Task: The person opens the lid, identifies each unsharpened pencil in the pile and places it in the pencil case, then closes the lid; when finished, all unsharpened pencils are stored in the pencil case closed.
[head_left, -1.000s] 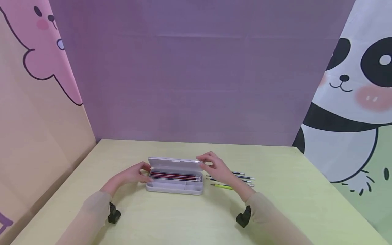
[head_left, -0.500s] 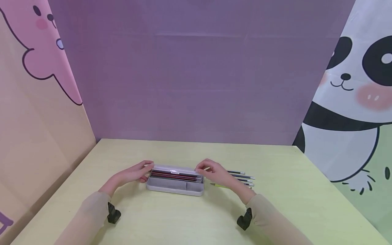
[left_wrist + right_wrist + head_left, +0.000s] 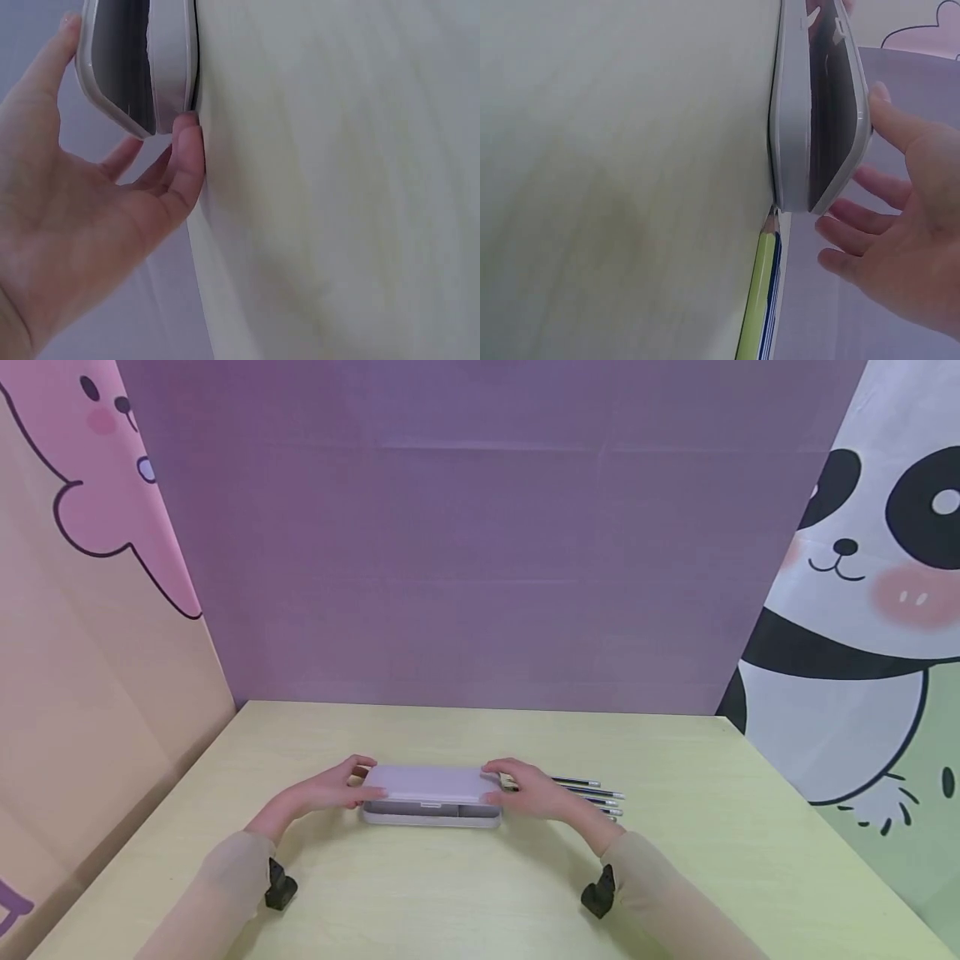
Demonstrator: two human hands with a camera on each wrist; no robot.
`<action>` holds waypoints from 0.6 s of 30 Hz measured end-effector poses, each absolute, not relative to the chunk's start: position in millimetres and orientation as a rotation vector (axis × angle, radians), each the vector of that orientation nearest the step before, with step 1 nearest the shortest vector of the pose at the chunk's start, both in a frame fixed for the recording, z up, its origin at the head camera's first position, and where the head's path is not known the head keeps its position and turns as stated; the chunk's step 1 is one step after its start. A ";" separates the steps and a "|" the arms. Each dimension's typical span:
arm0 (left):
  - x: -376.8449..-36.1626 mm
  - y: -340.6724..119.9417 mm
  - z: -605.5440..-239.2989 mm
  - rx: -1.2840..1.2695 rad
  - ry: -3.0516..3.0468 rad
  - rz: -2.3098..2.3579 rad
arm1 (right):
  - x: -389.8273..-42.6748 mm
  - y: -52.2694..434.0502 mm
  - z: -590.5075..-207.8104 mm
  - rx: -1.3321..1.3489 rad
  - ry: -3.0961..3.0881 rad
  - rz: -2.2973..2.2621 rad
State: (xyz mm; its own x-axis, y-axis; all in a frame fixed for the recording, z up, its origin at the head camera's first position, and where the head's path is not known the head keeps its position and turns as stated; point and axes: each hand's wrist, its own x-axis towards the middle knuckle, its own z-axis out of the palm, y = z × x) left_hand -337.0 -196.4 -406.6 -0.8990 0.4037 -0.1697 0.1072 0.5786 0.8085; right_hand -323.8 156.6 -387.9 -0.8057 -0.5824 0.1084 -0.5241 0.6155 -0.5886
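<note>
A pale lilac pencil case [image 3: 431,818] lies on the table, its lid [image 3: 433,783] tilted down over it with a dark gap along the front. My left hand [image 3: 330,787] holds the left end: the thumb is on the lid, and in the left wrist view curled fingertips [image 3: 189,142] touch the base near the tabletop. At the right end, my right hand [image 3: 528,789] has its thumb [image 3: 889,112] against the top of the lid, the other fingers loosely spread beside the end. The lid hides the pencils inside.
Several dark-striped pencils [image 3: 596,793] lie on the table to the right, partly behind the right hand. In the right wrist view a yellow-green pencil [image 3: 757,296] points at the case's end. A purple backdrop [image 3: 480,568] rises behind the pale table [image 3: 420,893].
The lid has swung from upright down toward the front, covering the red and dark pencils inside. Both thumbs have come onto the lid's top, and the right hand has lowered.
</note>
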 end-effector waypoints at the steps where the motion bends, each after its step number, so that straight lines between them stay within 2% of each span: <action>1: -337.1 -195.1 -406.0 0.424 2.487 1.222 | -325.0 156.9 -387.8 -0.916 2.750 -0.930; 7: -337.6 -186.3 -403.2 0.462 2.606 1.113 | -331.9 157.0 -389.2 -0.814 2.774 -0.843; 18: -343.7 -178.5 -397.5 0.532 2.702 1.018 | -343.4 159.2 -388.5 -0.856 2.809 -0.773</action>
